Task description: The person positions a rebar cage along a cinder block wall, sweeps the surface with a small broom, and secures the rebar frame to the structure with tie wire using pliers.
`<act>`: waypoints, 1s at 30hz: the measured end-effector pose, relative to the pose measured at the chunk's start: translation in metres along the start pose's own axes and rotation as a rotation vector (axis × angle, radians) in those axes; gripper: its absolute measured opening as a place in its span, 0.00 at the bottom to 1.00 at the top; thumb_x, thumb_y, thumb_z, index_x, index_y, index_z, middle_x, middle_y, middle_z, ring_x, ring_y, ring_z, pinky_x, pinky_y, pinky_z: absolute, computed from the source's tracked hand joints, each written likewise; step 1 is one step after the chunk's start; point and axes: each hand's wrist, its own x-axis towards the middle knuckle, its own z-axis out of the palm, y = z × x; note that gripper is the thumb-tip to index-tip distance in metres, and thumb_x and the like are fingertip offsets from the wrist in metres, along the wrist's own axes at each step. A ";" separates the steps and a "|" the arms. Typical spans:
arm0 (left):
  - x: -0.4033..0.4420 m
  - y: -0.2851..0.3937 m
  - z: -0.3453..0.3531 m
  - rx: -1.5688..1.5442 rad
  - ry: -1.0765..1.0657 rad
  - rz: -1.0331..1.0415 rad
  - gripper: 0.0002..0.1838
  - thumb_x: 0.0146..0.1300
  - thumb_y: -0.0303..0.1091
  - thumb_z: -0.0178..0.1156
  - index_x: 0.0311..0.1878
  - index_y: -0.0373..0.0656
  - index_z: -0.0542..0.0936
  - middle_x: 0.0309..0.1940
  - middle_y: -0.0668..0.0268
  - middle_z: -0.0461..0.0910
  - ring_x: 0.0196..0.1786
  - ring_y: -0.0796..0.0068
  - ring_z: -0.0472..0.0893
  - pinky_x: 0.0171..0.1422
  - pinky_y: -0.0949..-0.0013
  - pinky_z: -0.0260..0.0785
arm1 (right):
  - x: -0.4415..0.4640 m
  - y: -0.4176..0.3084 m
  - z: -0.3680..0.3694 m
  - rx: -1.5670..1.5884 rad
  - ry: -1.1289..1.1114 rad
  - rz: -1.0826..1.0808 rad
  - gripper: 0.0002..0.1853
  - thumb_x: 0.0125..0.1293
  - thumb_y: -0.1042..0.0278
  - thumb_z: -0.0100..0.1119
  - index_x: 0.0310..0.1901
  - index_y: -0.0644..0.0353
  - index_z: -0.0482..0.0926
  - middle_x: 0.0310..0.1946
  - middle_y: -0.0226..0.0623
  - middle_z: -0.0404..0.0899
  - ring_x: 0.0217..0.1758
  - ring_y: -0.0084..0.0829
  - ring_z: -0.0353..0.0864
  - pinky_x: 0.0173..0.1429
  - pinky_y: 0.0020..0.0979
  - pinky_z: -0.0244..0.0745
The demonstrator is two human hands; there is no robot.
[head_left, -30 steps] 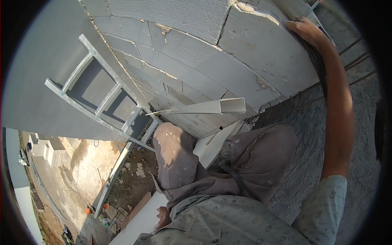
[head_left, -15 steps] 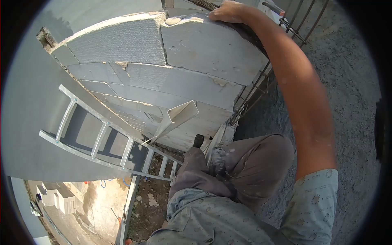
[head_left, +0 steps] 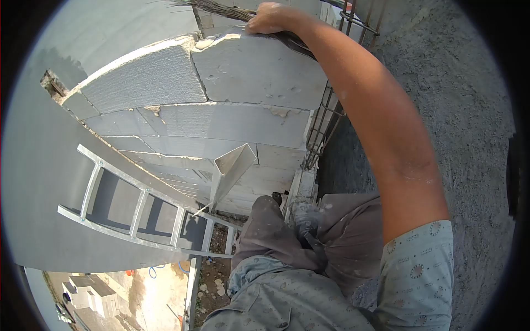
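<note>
On the block wall (head_left: pixel 251 71), courses (head_left: pixel 182 121) laid; I see right hand (head_left: pixel 268 19) clenching stick broom (head_left: pixel 221 8), left hand unseen; mortar lump (head_left: pixel 204 43) seems uncleared.

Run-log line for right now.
right hand: closed on bundle of thin strands | left hand: out of view | bundle: at top edge of block wall | ladder: image left

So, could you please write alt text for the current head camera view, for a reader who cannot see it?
A person's bare right hand holds a bundle of thin brown strands at the top of a pale grey block wall. At lower left is a silver metal ladder, near a hollow, pale rectangular tube.
</note>
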 end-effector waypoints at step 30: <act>0.046 0.037 0.011 0.163 -0.194 0.167 0.26 0.67 0.52 0.54 0.56 0.38 0.77 0.43 0.41 0.81 0.47 0.45 0.82 0.52 0.49 0.72 | -0.011 -0.003 0.020 0.456 0.070 0.224 0.09 0.63 0.63 0.52 0.37 0.60 0.77 0.35 0.31 0.81 0.35 0.31 0.75 0.40 0.38 0.70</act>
